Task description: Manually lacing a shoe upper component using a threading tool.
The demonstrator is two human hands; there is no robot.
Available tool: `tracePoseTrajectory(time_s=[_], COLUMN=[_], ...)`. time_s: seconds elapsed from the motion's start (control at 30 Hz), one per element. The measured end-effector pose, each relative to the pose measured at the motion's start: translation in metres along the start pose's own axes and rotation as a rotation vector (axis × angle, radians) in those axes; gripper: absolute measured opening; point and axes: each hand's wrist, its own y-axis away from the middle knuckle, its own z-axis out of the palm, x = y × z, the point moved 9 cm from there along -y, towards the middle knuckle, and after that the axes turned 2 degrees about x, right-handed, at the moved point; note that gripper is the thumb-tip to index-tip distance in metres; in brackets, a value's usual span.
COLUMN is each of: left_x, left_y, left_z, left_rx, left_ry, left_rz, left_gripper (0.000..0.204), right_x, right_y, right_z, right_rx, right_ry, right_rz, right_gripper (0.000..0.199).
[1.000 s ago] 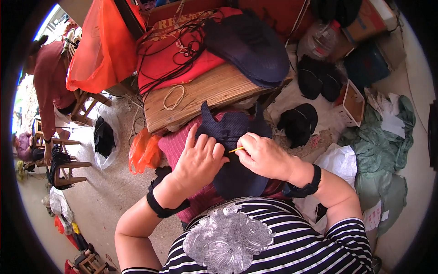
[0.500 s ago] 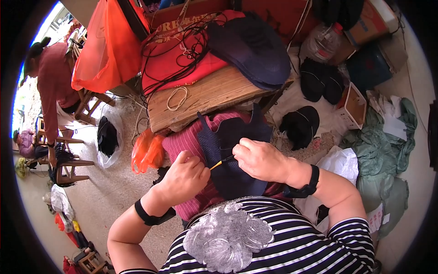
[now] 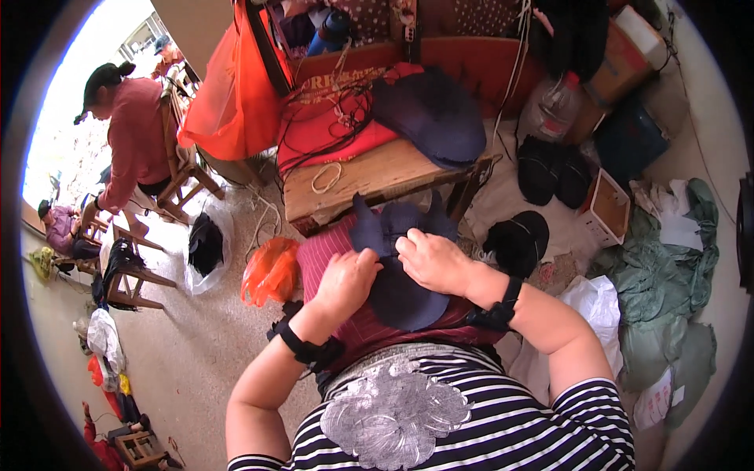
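Brought left hand point(image 3: 345, 281) nearer right hand point(image 3: 434, 261) since last frame, at navy fabric point(image 3: 408, 304) over striped cloth point(image 3: 318, 255). Curling fingers on both; can't tell how far shut or holding anything.

"How's the left hand point(image 3: 346, 284)?"
"Back up, fingers curled inward, just beside the right hand point(image 3: 432, 260)."
"And that one?"
"Curled too, slightly higher; its grip is hidden."
"Arms point(image 3: 263, 377)?"
"Elbows point(image 3: 243, 402) bent, forearms point(image 3: 550, 320) angling inward."

The curved dark-blue cloth piece point(image 3: 408, 302) looks matt, the brown wooden tabletop point(image 3: 373, 177) rough-grained, the crumpled orange plastic bag point(image 3: 271, 271) glossy.
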Motion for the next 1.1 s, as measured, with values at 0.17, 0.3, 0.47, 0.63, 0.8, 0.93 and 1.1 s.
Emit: tracePoseTrajectory(time_s=[0.17,0.3,0.47,0.63,0.8,0.93,1.1], left_x=[-0.038,-0.123,-0.149,-0.177,-0.171,-0.183,-0.177], left_y=[0.033,0.102,0.15,0.19,0.208,0.238,0.245], left_z=[-0.013,-0.033,-0.023,-0.007,-0.007,-0.007,-0.025], left_rx=[0.051,0.216,0.18,0.245,0.407,0.744,0.865], left_ry=[0.159,0.139,0.303,0.524,0.934,1.987,2.053], left_rz=[-0.094,-0.441,-0.654,-0.784,-0.933,-1.038,-0.943], left_gripper=[0.009,0.009,0.012,0.016,0.023,0.032,0.036], right_x=[0.021,0.025,0.003,0.027,0.024,0.005,-0.005], right_y=[0.015,0.019,0.015,0.032,0.045,0.045,0.05], right_z=[0.013,0.008,-0.007,-0.006,0.001,-0.008,-0.008], right_rx=[-0.034,-0.036,0.064,0.195,0.163,0.128,0.111], right_ry=[-0.244,-0.233,-0.009,-0.105,-0.219,-0.166,-0.113], right_rz=[0.086,0.171,0.019,0.17,0.234,0.195,0.147], right_gripper=[0.037,0.049,0.065,0.103,0.116,0.114,0.114])
